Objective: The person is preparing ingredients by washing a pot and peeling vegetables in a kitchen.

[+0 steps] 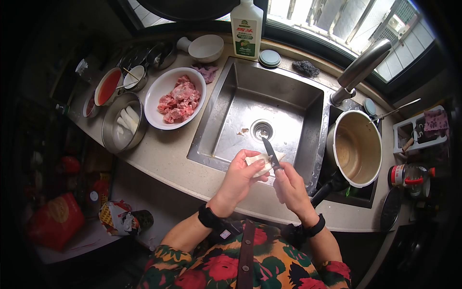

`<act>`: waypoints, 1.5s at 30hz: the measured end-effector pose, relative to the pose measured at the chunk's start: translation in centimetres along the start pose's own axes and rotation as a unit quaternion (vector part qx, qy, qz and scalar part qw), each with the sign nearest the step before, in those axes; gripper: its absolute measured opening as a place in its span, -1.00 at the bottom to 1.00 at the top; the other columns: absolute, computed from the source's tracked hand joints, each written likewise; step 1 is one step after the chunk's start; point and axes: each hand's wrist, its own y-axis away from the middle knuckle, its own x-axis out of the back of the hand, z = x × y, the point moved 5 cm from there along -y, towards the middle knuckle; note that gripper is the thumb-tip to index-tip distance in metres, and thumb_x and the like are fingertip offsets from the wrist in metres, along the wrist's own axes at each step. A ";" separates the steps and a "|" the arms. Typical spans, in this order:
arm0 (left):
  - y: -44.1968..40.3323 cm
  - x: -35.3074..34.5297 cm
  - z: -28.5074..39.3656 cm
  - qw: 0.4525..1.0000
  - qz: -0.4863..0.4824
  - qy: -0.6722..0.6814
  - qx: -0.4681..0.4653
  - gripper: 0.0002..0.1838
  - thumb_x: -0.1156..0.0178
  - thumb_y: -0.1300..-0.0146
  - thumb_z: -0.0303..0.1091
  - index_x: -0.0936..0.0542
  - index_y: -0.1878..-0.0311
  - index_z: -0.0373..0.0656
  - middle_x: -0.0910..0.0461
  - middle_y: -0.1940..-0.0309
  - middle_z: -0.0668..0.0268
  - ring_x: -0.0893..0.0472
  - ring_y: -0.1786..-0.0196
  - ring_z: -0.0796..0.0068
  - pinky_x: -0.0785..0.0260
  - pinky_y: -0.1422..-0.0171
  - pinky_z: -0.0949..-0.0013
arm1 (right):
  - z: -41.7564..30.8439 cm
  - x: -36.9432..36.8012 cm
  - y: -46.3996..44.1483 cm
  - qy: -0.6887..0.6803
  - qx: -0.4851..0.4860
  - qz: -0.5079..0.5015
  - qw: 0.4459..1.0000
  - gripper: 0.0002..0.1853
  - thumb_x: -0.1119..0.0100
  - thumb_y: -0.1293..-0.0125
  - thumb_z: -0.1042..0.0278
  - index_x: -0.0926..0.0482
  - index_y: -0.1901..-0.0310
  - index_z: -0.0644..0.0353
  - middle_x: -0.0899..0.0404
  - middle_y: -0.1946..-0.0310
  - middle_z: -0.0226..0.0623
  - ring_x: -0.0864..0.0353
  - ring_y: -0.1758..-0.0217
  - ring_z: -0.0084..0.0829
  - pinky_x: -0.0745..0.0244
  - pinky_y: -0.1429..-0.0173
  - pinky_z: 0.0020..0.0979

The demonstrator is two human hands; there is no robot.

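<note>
Over the front edge of the steel sink [231, 130], my left hand [240, 176] holds a white peeled piece [255, 161]. My right hand [292, 188] grips a dark-bladed knife [271, 153], its blade against the right part of the white piece. The knife's handle is mostly hidden in my fingers. Below the blade tip is the sink drain [263, 130], with small brown scraps [243, 131] beside it. To the left, a steel bowl [108, 130] holds several white peeled pieces [128, 119], and a white bowl [153, 96] holds raw meat chunks [180, 100].
Right of the sink stands a large pot [356, 149], its dark handle toward me. The faucet [365, 67] rises at the back right. Behind the sink are a white bottle [246, 31], a round lid [270, 58] and a dark scrubber [305, 68]. A red-filled bowl [108, 86] is far left.
</note>
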 end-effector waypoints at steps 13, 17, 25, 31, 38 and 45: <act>0.2 0.7 2.2 0.968 0.043 -0.160 -0.190 -0.70 -0.10 -0.23 -0.45 -0.32 0.01 -0.28 -0.51 0.18 0.22 -0.55 0.19 0.54 -0.51 0.21 0.48 | -1.1 1.1 2.3 0.329 0.126 0.056 0.934 -0.71 0.09 -0.32 0.26 -0.35 -0.02 0.15 -0.55 0.41 -0.02 -0.53 0.34 0.06 -0.39 0.30 -0.10; 0.2 0.3 2.4 0.961 0.044 -0.189 -0.198 -0.69 -0.10 -0.24 -0.45 -0.35 -0.03 -0.31 -0.51 0.14 0.22 -0.54 0.16 0.56 -0.50 0.18 0.50 | -1.5 1.4 2.2 0.343 0.125 0.058 0.929 -0.71 0.08 -0.32 0.25 -0.35 -0.03 0.14 -0.55 0.40 -0.01 -0.53 0.32 0.06 -0.39 0.29 -0.08; -0.9 1.2 0.3 0.965 0.061 -0.161 -0.196 -0.68 -0.05 -0.26 -0.47 -0.34 -0.07 -0.32 -0.52 0.16 0.26 -0.53 0.24 0.62 -0.47 0.15 0.54 | 2.1 0.6 0.9 0.122 0.027 -0.011 0.992 -0.71 0.15 -0.36 0.30 -0.36 -0.05 0.20 -0.33 0.67 -0.37 -0.34 0.65 -0.57 -0.29 0.55 -0.44; -1.6 0.7 -0.3 0.959 0.091 -0.170 -0.210 -0.72 -0.06 -0.25 -0.43 -0.40 -0.01 -0.29 -0.53 0.34 0.36 -0.52 0.34 0.66 -0.41 0.24 0.57 | 2.5 -1.3 0.4 -0.045 -0.012 -0.029 0.998 -0.68 0.26 -0.42 0.19 -0.32 -0.06 0.19 -0.29 0.70 -0.47 -0.23 0.83 -0.66 -0.13 0.79 -0.62; -2.2 0.6 0.1 0.979 0.033 -0.114 -0.168 -0.78 0.00 -0.30 -0.36 -0.45 0.04 -0.23 -0.45 0.44 0.47 -0.38 0.44 0.74 -0.27 0.39 0.62 | 2.8 -1.9 -1.2 -0.160 -0.031 -0.104 0.981 -0.65 0.21 -0.39 0.12 -0.32 -0.04 0.18 -0.29 0.70 -0.41 -0.23 0.83 -0.59 -0.14 0.78 -0.56; -1.5 1.0 0.0 0.994 -0.059 -0.032 -0.082 -0.68 0.07 -0.30 -0.46 -0.33 -0.11 -0.25 -0.47 -0.02 0.24 -0.51 0.20 0.62 -0.39 0.23 0.58 | 2.0 -3.1 -0.8 -0.440 -0.135 -0.268 0.846 -0.63 0.33 -0.42 0.11 -0.29 -0.07 0.16 -0.27 0.67 -0.35 -0.19 0.81 -0.52 -0.17 0.72 -0.48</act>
